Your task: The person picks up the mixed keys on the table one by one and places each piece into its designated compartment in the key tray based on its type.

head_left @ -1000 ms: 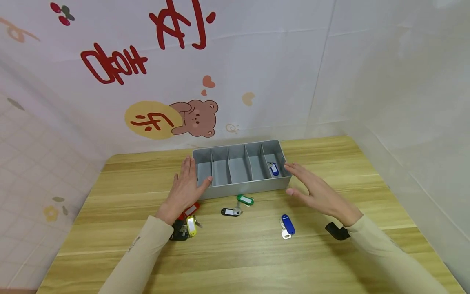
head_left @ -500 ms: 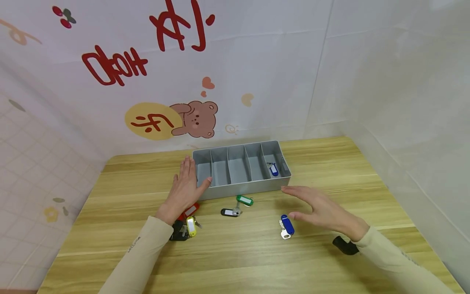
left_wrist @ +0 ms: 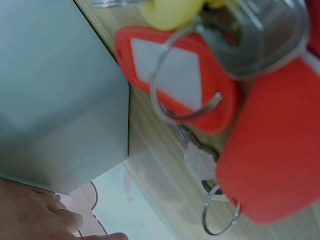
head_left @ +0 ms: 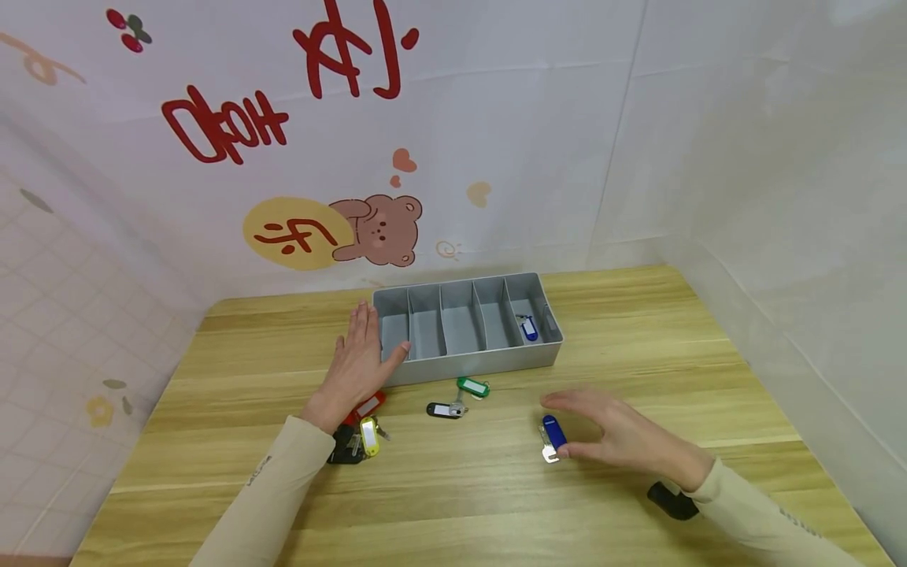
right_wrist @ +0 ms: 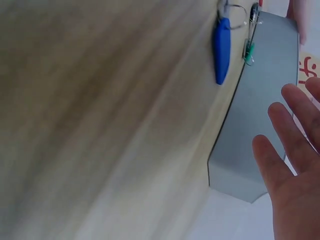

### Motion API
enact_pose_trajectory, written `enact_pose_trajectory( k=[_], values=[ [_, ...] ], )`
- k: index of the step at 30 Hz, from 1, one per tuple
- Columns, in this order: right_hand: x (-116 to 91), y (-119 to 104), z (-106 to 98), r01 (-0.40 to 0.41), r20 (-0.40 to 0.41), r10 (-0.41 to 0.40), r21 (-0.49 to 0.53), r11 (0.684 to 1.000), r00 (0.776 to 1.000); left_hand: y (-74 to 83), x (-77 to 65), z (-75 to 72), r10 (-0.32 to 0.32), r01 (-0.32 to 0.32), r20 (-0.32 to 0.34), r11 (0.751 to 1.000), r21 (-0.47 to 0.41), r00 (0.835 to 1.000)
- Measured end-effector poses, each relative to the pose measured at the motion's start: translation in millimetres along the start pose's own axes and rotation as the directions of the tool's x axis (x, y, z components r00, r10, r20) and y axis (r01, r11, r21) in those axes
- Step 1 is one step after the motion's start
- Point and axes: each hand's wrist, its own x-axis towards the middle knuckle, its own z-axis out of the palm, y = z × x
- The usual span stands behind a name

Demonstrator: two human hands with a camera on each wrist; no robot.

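My left hand rests on the left end of a grey tray with several compartments, thumb over its front rim. To the right of centre, my right hand hovers around a blue key tag with a silver key, thumb and fingers apart. In the right wrist view its fingers extend without holding anything, away from the blue tag. Another blue key tag lies in the tray's rightmost compartment. Whether my right thumb touches the nearer tag, I cannot tell.
Before the tray lie a green key tag and a black one with keys. Near my left wrist are a yellow tag and a red tag. A patterned white sheet stands behind the table.
My right hand has left the tray's right end and moved down toward me, to the blue key tag on the table. My left hand stays on the tray.
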Motion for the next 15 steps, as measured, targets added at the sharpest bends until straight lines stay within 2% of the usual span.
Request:
enact_pose_trajectory(
  k=[8, 15],
  values=[
    [-4, 2, 7, -0.046, 0.059, 0.043, 0.043, 0.998, 0.997, 1.7, -0.8, -1.8, -0.002, 0.002, 0.005, 1.0, -0.006, 1.0],
    [-8, 8, 14, -0.002, 0.085, -0.009, 0.131, 0.991, 0.996, 1.7, 0.1, -2.1, -0.006, 0.006, 0.009, 1.0, -0.008, 1.0]
  ],
)
